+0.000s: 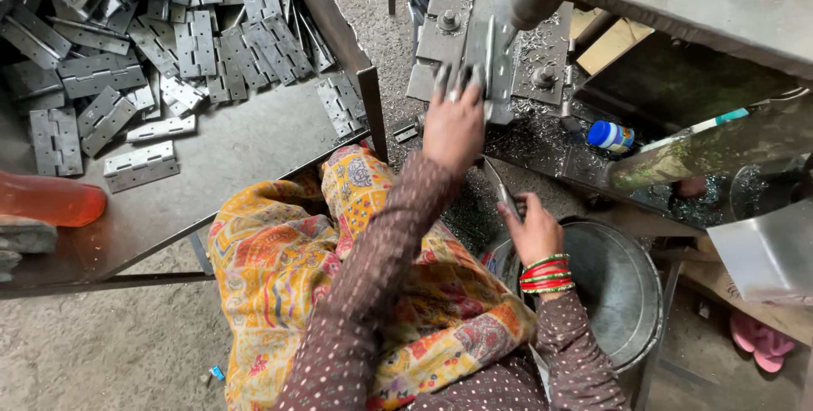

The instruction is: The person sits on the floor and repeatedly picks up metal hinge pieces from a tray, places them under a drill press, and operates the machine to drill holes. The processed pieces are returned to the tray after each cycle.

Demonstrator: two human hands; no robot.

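left hand is up at the metal fixture plate under the press, fingers spread narrow and pressing a hinge strip flat against it. my right hand sits lower, just above the round metal tub, fingers curled around another thin hinge piece. pile of loose hinges on the low table to my left, well apart. blue-capped bottle near the fixture, metal shavings around it.
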